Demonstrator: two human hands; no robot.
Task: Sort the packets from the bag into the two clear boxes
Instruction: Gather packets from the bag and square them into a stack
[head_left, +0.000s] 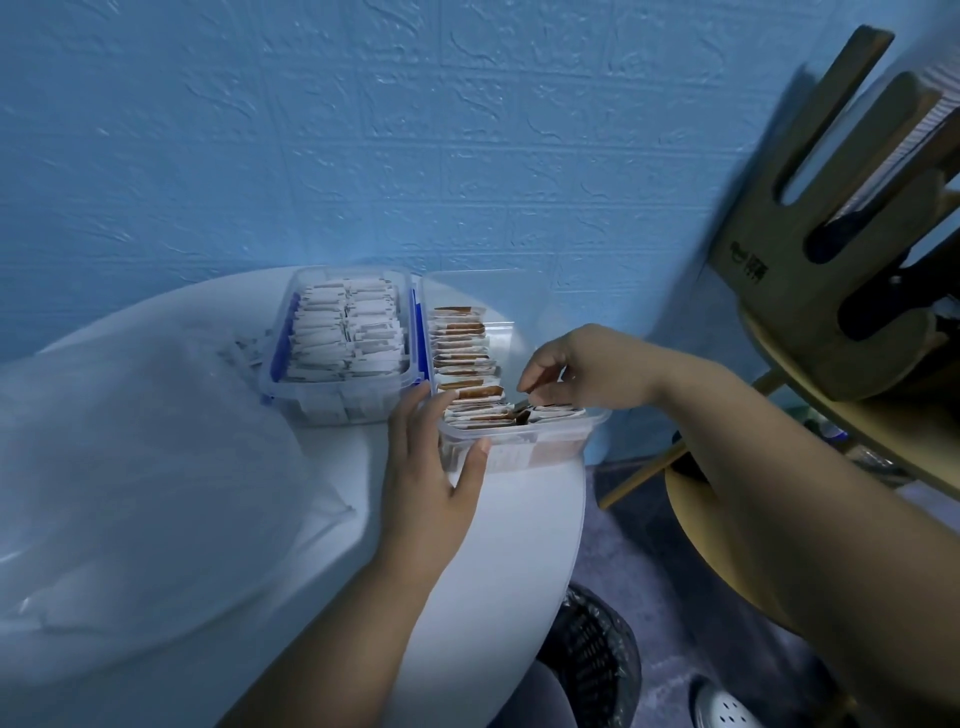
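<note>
Two clear boxes stand side by side at the back of a round white table (509, 545). The left box (332, 402), with blue clips, is packed with white packets (345, 332). The right box (524, 452) holds a row of brown-and-white packets (462, 358). My left hand (436, 467) grips the near left corner of the right box, thumb on its front wall. My right hand (576, 371) is over the near end of that box, fingertips pinched on a packet (550, 410) among the others. A large translucent plastic bag (140, 467) lies crumpled on the table's left.
A textured blue wall stands right behind the boxes. To the right are wooden stools, one upturned (831, 291) on another. A black mesh bin (592, 660) sits on the floor under the table's right edge. The right box reaches the table's right edge.
</note>
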